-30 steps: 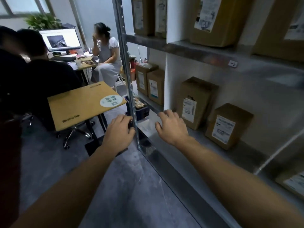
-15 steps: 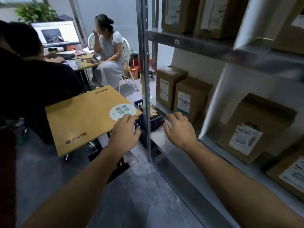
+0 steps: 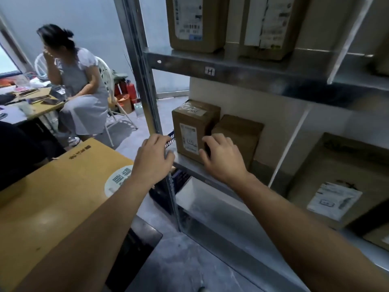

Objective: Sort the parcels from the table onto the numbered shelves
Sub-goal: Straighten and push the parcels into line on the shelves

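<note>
My empty right hand [image 3: 222, 159] reaches to the left end of the middle shelf [image 3: 189, 163], fingers loosely curved. Its fingertips are at the right edge of a labelled cardboard parcel [image 3: 186, 127] and in front of a plain parcel [image 3: 240, 133] beside it. My left hand [image 3: 153, 159] hovers at the shelf's metal upright [image 3: 145, 91], fingers relaxed, holding nothing. Another labelled parcel [image 3: 336, 186] stands further right on the same shelf. Two more parcels [image 3: 195, 22] sit on the upper shelf, marked with a tag reading H [image 3: 209, 71].
A yellow-brown table top [image 3: 52, 197] lies under my left forearm. A dark blue basket [image 3: 168, 186] sits between table and shelf. A seated person [image 3: 77, 85] is at a cluttered desk [image 3: 31, 102] at the back left. Red extinguishers [image 3: 130, 89] stand behind the upright.
The view has swung toward the shelf's left end. Both hands have moved forward and up; my right hand now reaches the labelled parcel, my left the upright.
</note>
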Demonstrator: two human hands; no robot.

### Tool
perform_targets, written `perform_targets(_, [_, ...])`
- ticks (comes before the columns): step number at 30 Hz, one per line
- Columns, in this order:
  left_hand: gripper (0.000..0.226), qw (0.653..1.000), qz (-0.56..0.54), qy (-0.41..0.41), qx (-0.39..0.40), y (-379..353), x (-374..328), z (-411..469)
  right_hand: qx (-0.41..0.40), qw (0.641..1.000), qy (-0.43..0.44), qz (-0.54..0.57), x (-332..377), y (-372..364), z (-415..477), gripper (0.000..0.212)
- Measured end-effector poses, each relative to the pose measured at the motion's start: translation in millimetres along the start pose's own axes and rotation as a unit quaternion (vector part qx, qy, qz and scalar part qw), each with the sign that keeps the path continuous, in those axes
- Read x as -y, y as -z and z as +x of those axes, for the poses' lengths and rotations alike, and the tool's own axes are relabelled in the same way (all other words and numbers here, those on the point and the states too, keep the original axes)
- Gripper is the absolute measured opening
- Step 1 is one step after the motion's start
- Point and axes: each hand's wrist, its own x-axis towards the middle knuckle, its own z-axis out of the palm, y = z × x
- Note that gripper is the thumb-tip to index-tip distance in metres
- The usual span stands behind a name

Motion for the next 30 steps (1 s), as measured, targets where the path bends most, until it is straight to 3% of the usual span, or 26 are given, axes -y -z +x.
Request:
perform_targets(12, [0.044, 0.996, -0.09, 0.006, 0.006, -38, 21, 97, -0.001, 0.996, -0.057, 0.063, -16, -9, 89, 0.042])
perform_targets(25, [0.051, 0.988, -0.139, -0.04, 0.051, -70, 43, 152, 0.031, 0.991, -0.127, -0.038, -24, -26, 119, 0.044])
perform_targets(30, [0.05, 0.987, -0.138, -0.078, 0.034, -73, 48, 158, 0.025, 0.984, -0.165, -0.06, -24, -32, 122, 0.043])
